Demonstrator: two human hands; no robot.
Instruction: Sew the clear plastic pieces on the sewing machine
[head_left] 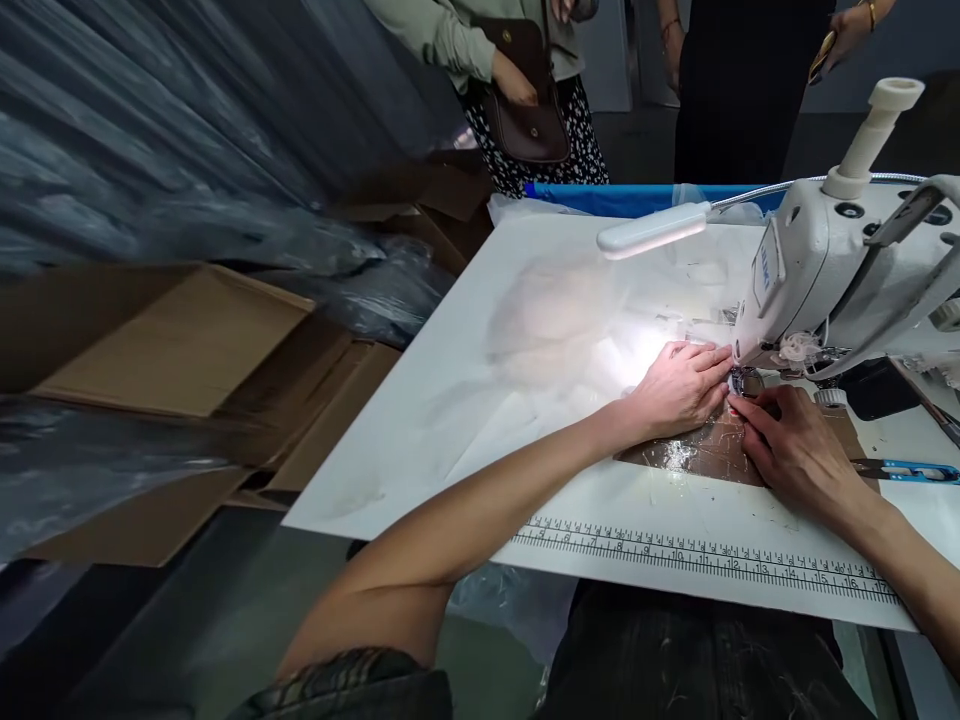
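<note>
Sewing machine [787, 260], white, is the landmark; stands on white worktop [420, 430]. Left hand [684, 388]: laid flat, fingers extended and close together, tips right at the machine's needle area, palm down over the edge of pale thin material [559, 310]. That material spreads left of the machine, washed out by glare. Right hand [796, 440]: just in front of the machine's needle area, fingers curled, thumb and index tips near each other; cannot tell if anything is pinched. Brown plate [694, 457] with shiny surface lies under both hands, on the machine's near side. Blue-handled snips [911, 470] near the machine, right of the right hand. Dark flat object [877, 388] beneath the machine's arm. Lamp [652, 230] sticks out left of the machine head. Ruler strip [705, 555] runs along the worktop edge nearer than the machine. Cardboard boxes [180, 345] well left of the machine. Two people stand beyond it, one with brown bag [529, 90].
</note>
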